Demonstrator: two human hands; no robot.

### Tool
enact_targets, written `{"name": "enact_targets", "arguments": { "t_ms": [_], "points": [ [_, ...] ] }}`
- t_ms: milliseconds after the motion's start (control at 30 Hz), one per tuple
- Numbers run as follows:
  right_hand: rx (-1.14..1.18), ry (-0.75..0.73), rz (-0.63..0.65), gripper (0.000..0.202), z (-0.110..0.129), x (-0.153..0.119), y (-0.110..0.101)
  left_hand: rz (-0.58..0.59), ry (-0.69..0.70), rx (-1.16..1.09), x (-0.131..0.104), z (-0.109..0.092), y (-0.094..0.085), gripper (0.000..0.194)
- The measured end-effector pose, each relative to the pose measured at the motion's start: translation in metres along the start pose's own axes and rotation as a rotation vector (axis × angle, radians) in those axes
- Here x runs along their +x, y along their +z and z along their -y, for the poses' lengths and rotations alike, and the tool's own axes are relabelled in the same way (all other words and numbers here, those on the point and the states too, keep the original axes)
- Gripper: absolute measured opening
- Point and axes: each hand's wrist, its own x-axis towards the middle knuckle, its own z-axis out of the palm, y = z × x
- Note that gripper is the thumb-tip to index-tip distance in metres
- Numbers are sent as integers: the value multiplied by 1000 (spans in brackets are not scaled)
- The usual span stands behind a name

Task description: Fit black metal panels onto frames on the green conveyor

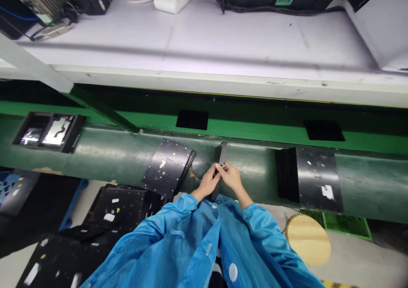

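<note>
Conveyor belt (105, 154), green, spans the view under a white counter (223, 45). Black panels: one (317, 178) right, one (168, 166) left, a stack (117, 205) below. Narrow dark strip (222, 154) stands edge-on at belt centre. Left hand (208, 181) and right hand (230, 176) both pinch its lower end.

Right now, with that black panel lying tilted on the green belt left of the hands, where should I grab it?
Grip the black panel at its near right corner, coming from the right, where the left hand already is. That long edge faces the person and looks free, so fingers could probably slip under it. Its lower left end meets the stack of panels, so that side is crowded.
</note>
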Motion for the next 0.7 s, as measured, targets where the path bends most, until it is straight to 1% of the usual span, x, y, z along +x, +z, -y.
{"name": "enact_targets", "arguments": {
  "t_ms": [67, 133, 167, 233, 300, 367, 467, 567, 633, 700],
  "points": [
    [206, -106, 55, 52, -15, 14, -4, -110, -22, 37, 0, -9, 4, 55],
    [340, -204, 89, 63, -23, 31, -4, -189, -71, 142, -1, -19, 7, 48],
    [373, -240, 115, 64, -24, 40, -2, -225, -109, 220, -1, -24, 8, 45],
    [384, -277, 179, 60, -23, 54, 6, -312, -211, 396, -1, -33, 10, 41],
    [350, -283, 200, 54, -20, 61, 16, -393, -307, 532, -1, -40, 12, 39],
    [331, -267, 179, 48, -18, 64, 25, -430, -366, 607, -1, -44, 15, 38],
    [317, -216, 121, 47, -13, 63, 36, -461, -398, 664, -1, -47, 24, 41],
    [329, -188, 127, 51, -6, 63, 42, -500, -433, 721, 0, -47, 32, 46],
    [360, -188, 139, 52, -1, 62, 44, -514, -467, 760, 3, -47, 32, 48],
    [399, -184, 129, 51, 1, 59, 43, -534, -489, 787, 7, -47, 25, 48]
  ]
}}
